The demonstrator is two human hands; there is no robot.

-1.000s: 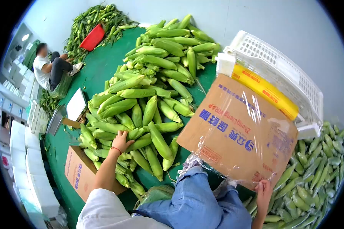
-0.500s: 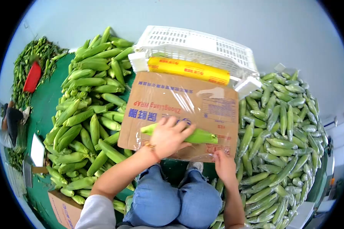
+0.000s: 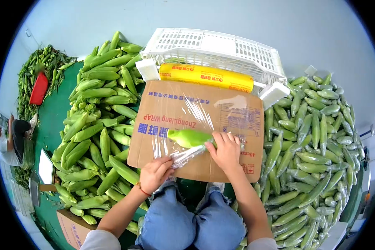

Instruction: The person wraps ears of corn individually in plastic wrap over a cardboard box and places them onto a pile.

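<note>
Corn (image 3: 189, 138) lies on cardboard (image 3: 196, 171) between my grips; my left hand (image 3: 156, 170) pinches clear film (image 3: 185, 156) near its closer side, my right hand (image 3: 226, 152) touches its end, whether pinching I cannot tell. Beyond both, a yellow roll (image 3: 206, 76).

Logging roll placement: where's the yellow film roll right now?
Head view, upper middle: the yellow film roll lies between the white crate and the cardboard box, beyond both hands.
</note>
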